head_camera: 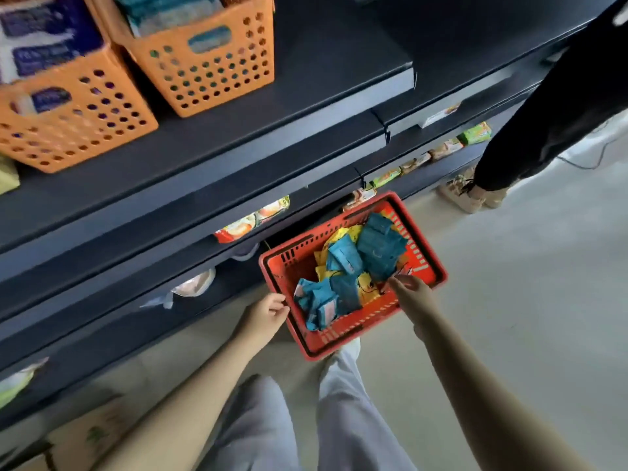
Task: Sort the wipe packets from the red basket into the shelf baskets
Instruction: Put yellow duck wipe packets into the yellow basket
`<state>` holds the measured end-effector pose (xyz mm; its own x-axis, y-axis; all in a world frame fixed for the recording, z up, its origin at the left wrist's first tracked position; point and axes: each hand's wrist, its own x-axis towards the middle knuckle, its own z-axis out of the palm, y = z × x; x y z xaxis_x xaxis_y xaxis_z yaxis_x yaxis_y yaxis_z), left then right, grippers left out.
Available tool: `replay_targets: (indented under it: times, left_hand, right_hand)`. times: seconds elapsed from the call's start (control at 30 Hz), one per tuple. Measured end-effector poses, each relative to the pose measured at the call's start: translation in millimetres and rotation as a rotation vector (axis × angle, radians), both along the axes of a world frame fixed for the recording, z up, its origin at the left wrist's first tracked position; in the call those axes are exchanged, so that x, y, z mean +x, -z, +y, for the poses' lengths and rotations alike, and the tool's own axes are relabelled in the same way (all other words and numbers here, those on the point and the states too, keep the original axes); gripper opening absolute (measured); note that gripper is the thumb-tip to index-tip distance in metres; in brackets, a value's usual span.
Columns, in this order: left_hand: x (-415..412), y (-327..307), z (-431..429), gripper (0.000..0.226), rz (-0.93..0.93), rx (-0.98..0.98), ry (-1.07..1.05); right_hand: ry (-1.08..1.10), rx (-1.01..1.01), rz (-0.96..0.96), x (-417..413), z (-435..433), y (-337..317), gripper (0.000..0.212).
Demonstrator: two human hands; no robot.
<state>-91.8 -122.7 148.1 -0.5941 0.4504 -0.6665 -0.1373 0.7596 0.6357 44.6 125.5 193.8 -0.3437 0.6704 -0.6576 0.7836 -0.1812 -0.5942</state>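
Right hand (412, 291) reaches in, fingers loosely spread and empty; packets (377, 248) lie just beyond its fingertips in the red basket (339, 350). Left hand (268, 311) curls at the rim, grip unclear. Heaped packets could slip, or colours come up mixed.

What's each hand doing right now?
Left hand: fingers curled at the red basket rim; grip cannot be told.
Right hand: open, reaching over the blue packets, holding nothing.
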Motion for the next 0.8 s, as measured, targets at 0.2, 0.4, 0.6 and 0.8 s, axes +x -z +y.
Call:
replay_targets:
  times: [0.2, 0.4, 0.6, 0.8]
  left_hand:
    - [-24.2, 65.0, 81.6, 0.036, -0.091, -0.048, -0.077]
    - [-68.7, 142.4, 160.3, 0.05, -0.106, -0.057, -0.089]
    - [-73.0, 183.8, 200.4, 0.066, -0.237, -0.046, -0.082]
    - [-68.8, 189.1, 210.2, 0.056, -0.282, -0.034, -0.201]
  right_hand:
    - [-0.123, -0.086, -0.127, -30.2, 41.5, 105.2, 0.034]
    - [0.039, -0.225, -0.129, -73.3, 57.6, 219.9, 0.047]
    - [0.396, -0.318, -0.096, -89.1, 49.1, 274.1, 0.061]
    - [0.586, -0.305, -0.117, -95.3, 40.3, 281.9, 0.081]
